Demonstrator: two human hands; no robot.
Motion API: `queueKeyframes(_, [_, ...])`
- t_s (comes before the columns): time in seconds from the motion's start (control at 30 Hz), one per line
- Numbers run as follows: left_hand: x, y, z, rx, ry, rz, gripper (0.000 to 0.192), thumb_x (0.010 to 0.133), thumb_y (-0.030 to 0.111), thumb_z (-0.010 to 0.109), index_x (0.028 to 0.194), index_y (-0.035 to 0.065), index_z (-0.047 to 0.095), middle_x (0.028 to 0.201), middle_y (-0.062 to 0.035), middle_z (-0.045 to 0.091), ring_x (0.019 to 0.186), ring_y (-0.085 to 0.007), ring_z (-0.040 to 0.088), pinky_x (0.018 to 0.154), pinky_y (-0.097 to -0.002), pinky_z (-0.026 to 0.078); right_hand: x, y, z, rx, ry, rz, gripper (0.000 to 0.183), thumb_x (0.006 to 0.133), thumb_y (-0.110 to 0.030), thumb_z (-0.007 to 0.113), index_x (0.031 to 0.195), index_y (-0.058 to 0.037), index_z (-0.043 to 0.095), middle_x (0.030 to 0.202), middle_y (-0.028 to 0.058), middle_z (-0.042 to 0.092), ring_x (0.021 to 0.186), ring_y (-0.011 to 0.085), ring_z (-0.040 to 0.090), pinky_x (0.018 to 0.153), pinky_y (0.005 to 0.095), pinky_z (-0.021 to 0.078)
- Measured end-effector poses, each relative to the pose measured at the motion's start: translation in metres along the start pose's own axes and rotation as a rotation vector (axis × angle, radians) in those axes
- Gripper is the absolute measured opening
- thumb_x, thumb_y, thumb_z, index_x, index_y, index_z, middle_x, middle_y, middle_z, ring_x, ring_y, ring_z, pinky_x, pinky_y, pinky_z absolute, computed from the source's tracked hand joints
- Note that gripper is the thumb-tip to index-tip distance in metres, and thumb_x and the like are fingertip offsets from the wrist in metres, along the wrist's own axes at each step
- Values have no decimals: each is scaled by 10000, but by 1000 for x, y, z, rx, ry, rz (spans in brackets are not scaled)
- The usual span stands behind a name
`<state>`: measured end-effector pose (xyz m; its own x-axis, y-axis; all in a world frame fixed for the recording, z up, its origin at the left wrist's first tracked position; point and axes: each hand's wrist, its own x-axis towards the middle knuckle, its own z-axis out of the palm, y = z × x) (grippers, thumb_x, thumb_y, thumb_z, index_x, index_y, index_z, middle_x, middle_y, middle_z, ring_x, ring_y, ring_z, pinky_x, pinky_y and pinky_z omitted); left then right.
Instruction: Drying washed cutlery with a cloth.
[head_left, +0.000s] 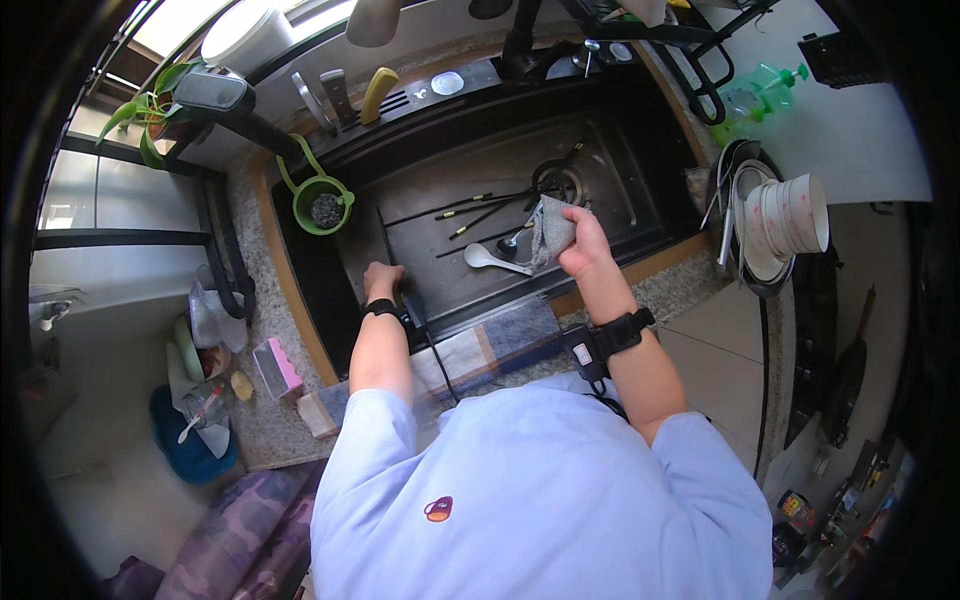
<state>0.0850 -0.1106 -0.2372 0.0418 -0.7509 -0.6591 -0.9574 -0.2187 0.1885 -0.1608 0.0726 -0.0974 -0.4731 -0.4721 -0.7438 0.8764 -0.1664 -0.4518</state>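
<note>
My right hand (586, 244) grips a grey cloth (553, 229) over the right half of the dark sink (450, 292). Just left of the cloth, a white spoon (487, 259) and a dark-bowled metal spoon (508, 246) lie on the sink floor. Several black chopsticks (469, 202) with gold bands are scattered around the drain (566, 184). Down at the sink's near left, my left hand (383, 279) has curled fingers beside a thin black stick (385, 238); whether it holds anything is hidden.
A green strainer (306, 206) with a scouring pad hangs in the sink's left corner. Knives (379, 94) stand in the back-ledge slots. Stacked bowls (787, 217) and a green pump bottle (761, 101) are at right. A striped towel (517, 330) covers the front edge; a pink-edged sponge (277, 367) lies left.
</note>
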Motion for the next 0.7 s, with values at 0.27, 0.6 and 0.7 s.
queueKeyframes(0.27, [-50, 50, -6, -619, -642, 18, 196, 691, 122, 496, 510, 92, 428, 446, 17, 406, 363, -78, 370, 360, -203, 312, -1, 1, -2, 40, -30, 34, 237, 795, -122, 425, 976, 25, 470, 942, 143, 537, 836, 276, 547, 742, 423, 458])
queueKeyframes(0.6, [-193, 111, -30, -1061, -534, 533, 84, 760, 120, 535, 814, 68, 499, 700, -48, 550, 550, -63, 482, 469, -168, 393, -47, -42, -8, -250, -253, -244, 205, 781, -120, 501, 939, 7, 530, 852, 103, 571, 777, 211, 556, 689, 332, 459])
queueKeyframes(0.7, [-226, 127, -36, -1093, -541, 668, 132, 756, 68, 568, 872, 73, 507, 745, -57, 573, 600, -80, 522, 526, -172, 431, -63, -51, -4, -676, -367, -516, 284, 778, -185, 547, 1000, -8, 537, 877, 97, 585, 745, 178, 562, 674, 290, 448])
